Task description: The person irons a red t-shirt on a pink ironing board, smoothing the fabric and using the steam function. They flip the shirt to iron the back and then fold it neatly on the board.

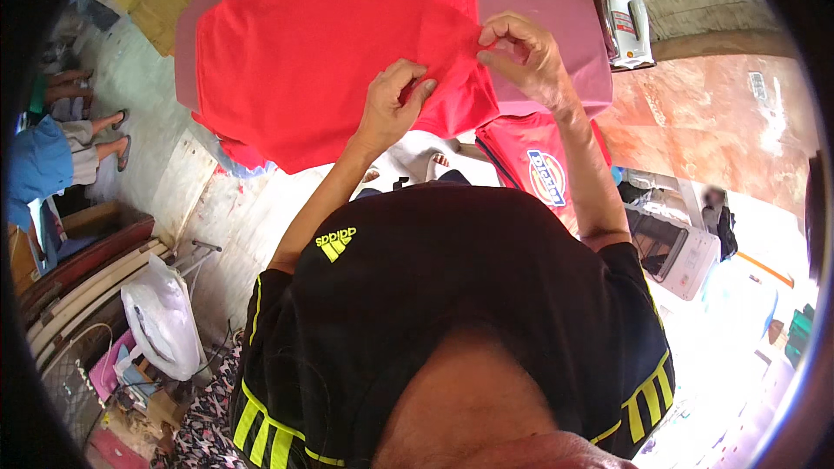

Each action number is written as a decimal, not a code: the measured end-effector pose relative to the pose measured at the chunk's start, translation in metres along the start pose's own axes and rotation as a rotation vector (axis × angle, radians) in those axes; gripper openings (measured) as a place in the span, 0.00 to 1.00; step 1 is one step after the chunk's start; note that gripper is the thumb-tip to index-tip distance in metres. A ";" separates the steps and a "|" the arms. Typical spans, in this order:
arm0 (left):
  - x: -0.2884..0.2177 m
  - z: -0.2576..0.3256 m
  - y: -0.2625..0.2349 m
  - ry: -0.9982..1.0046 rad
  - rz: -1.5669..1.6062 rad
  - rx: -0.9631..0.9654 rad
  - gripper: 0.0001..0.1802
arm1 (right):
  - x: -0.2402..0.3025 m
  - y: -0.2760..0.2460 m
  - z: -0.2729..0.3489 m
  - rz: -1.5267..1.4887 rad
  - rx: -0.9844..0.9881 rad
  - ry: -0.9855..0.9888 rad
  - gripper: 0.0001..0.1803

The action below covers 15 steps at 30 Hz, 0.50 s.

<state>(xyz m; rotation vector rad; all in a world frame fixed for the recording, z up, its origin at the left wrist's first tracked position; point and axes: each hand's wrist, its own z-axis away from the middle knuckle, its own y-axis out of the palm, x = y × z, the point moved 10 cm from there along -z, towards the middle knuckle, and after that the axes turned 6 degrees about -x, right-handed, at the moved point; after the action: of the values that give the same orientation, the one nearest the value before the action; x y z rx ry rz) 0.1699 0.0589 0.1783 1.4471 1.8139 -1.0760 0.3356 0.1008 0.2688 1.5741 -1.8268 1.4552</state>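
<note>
A bright red fabric piece [321, 52], which looks like a garment, lies spread over a dull-pink padded table [552, 0]. Its near edge hangs down over the table's front. My left hand [395, 104] is closed on the fabric near its front right part, thumb and fingers pinched together. At the right edge of the fabric, my right hand [528, 56] pinches the border between thumb and index finger. The cloth between my hands is slightly creased. Below my right forearm hangs another red cloth item [508, 156] with a printed patch.
A white and dark iron [627, 26] stands at the table's right end. On the left, a person in a blue top [43, 161] sits apart. A white plastic bag [165, 317] and stacked boards [95, 291] are at lower left. A grey-white appliance [673, 252] is at right.
</note>
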 end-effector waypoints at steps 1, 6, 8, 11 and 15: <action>0.000 0.001 0.002 -0.029 -0.019 -0.034 0.07 | 0.004 -0.004 0.001 -0.042 -0.026 -0.017 0.10; -0.040 -0.029 -0.013 0.033 -0.077 -0.090 0.04 | 0.002 -0.010 0.007 0.173 -0.119 -0.001 0.14; -0.053 -0.040 -0.024 -0.022 -0.082 -0.130 0.04 | 0.000 -0.012 0.009 0.216 -0.152 -0.045 0.14; -0.078 -0.038 -0.020 0.121 -0.291 -0.117 0.05 | 0.001 -0.016 0.004 0.208 -0.179 -0.116 0.18; -0.057 0.001 -0.024 0.114 -0.654 -0.197 0.16 | 0.014 -0.036 -0.016 0.208 -0.075 -0.261 0.13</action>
<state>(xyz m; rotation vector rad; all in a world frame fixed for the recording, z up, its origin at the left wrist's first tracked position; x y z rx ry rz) 0.1605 0.0269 0.2301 0.8206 2.4837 -1.0750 0.3565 0.1107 0.3034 1.6421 -2.2250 1.2947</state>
